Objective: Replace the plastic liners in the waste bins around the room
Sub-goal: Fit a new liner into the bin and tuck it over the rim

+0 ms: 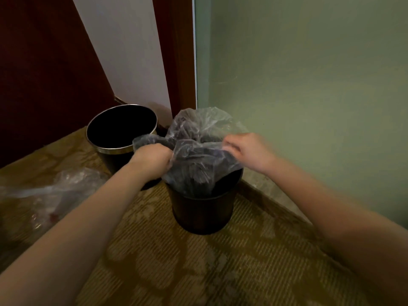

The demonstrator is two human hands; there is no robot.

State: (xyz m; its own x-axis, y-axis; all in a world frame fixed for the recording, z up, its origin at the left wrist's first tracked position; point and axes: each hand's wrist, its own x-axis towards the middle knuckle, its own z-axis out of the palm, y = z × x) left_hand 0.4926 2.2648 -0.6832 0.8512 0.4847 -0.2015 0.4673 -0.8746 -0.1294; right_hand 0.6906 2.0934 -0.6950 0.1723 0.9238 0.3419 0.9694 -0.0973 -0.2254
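Grips the clear liner point(198, 151) at both sides: left hand point(152, 159) fisted round the left edge, right hand point(247, 151) seemingly pinching the right edge, though blurred. Holds it bunched over the dark bin point(202, 213), lower part tucked inside. Chrome-rimmed bin point(121, 129) just behind-left.

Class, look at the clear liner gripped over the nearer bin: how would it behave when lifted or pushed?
Probably floppy: the liner crumples and sags between the left hand and right hand. Likely very light, since the thin see-through film billows above the bin. Possibly slippery, as both hands grip bunched folds of it.
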